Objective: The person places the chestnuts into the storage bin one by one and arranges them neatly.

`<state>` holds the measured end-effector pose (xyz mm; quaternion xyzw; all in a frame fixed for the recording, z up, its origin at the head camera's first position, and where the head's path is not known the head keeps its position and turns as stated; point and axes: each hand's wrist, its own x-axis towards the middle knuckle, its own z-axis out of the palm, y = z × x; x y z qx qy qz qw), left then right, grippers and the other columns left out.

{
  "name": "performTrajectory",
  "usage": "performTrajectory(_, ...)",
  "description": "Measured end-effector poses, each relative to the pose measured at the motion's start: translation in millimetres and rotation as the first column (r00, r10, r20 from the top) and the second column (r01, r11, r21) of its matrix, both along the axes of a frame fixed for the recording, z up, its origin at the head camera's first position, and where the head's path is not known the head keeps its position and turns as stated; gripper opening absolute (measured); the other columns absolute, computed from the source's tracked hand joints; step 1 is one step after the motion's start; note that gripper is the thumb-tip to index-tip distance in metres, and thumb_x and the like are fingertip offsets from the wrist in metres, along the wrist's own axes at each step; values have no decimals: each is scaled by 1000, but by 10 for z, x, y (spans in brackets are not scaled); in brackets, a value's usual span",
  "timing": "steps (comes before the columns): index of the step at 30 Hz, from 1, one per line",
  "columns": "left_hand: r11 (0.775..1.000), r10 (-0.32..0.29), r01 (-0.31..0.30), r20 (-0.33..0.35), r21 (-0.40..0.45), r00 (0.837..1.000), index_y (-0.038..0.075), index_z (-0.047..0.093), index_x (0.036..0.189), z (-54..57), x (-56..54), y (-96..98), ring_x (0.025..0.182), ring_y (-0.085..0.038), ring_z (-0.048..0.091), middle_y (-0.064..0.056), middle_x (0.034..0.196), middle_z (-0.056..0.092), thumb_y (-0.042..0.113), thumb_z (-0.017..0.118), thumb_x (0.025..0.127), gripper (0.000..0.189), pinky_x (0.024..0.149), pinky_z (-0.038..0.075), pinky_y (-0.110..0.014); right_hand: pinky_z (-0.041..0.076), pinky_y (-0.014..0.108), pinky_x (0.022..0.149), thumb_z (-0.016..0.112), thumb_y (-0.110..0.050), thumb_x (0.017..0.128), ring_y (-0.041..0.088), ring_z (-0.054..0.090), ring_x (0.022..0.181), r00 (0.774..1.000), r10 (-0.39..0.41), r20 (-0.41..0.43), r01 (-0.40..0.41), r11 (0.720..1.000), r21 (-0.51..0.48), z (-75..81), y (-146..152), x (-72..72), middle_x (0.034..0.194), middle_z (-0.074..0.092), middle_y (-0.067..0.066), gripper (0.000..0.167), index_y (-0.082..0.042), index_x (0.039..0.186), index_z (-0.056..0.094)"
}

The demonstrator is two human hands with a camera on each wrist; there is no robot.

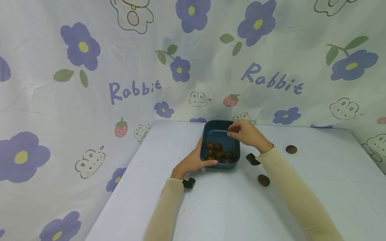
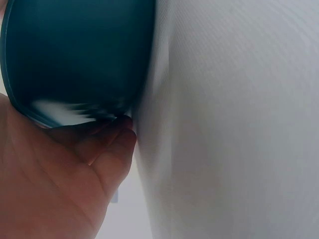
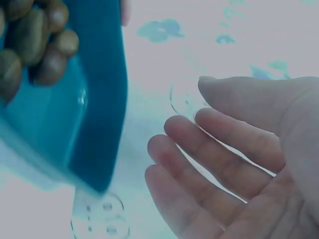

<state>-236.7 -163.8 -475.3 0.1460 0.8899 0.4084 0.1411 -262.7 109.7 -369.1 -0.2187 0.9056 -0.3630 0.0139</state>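
A deep teal rectangular dish point(image 1: 221, 137) stands on the white table, with several smooth brown rounded pieces point(image 1: 218, 154) gathered at its near end. My left hand point(image 1: 193, 160) grips the dish at its near left corner, thumb along the front and fingers at the left side. In the left wrist view, the fingertips point(image 2: 122, 129) bend in at the dish's wall near the table. Over the far right of the dish, my right hand point(image 1: 245, 132) holds nothing; the right wrist view shows its fingers point(image 3: 214, 154) loosely spread and apart from the dish.
Two more brown pieces lie on the table to the right of the dish: one close to the right sleeve point(image 1: 263, 180), the other farther right point(image 1: 291, 149). Behind the table hangs a cloth point(image 1: 208, 73) printed with flowers and rabbits. Each wrist wears a small black camera point(image 1: 252, 159).
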Motion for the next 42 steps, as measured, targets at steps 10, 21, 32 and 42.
performTrajectory(10,1000,-8,8,-12,14,1000,32,-16,165,-50,-32,-16,162,-31,14,0,177,0,76,77,75,137,128,22,-60,58,57,93,69,-19,101,38,71,108,990,-135,-51,133,990,-36,-28,757,227,117,74,22,30,2,122,72)
performTrajectory(21,1000,-4,5,-27,14,1000,33,-17,165,-75,-36,0,162,-30,15,0,177,0,79,76,73,138,127,22,-61,53,33,82,66,-34,103,43,66,113,943,-328,-59,327,944,-32,-279,1560,357,124,72,26,44,1,130,68)
performTrajectory(32,1000,3,-3,-21,19,1000,30,-16,166,-92,-10,14,162,-30,15,0,177,1,78,77,73,139,127,23,-61,48,50,92,65,-44,101,-23,41,88,882,-471,26,471,879,-69,-659,2025,370,132,66,25,55,-1,135,65)
performTrajectory(42,1000,3,-3,-21,13,1000,33,-17,165,-83,-13,18,163,-30,14,1,177,0,79,77,73,139,127,22,-62,43,15,74,67,-44,100,-22,40,88,861,-502,84,506,862,-38,-883,2220,329,135,65,27,57,0,136,63)
